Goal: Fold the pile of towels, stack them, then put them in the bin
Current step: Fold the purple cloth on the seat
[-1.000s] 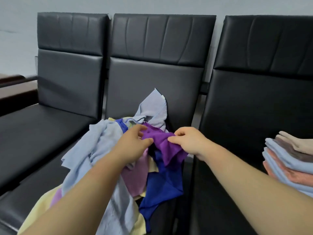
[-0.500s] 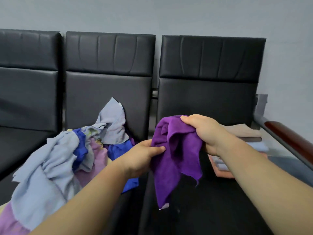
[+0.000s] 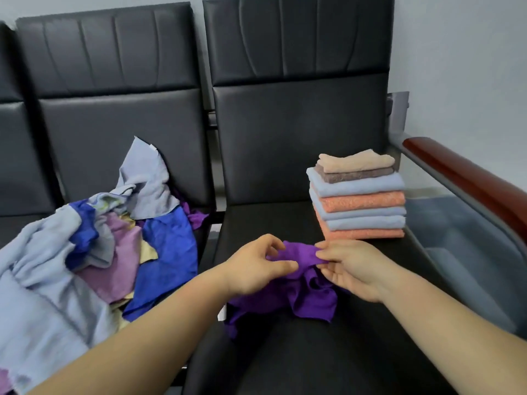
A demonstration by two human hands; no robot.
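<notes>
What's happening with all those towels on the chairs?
A person is sorting towels on a row of black seats. The left hand and the right hand both pinch the top edge of a crumpled purple towel that lies on the right seat, not yet folded. Behind it on the same seat stands a neat stack of folded towels. A messy pile of unfolded towels waits on the seat to the left.

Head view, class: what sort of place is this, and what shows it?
Probably a waiting room or office lobby: linked black padded chairs, a wooden armrest at the row's end, a grey wall.
</notes>
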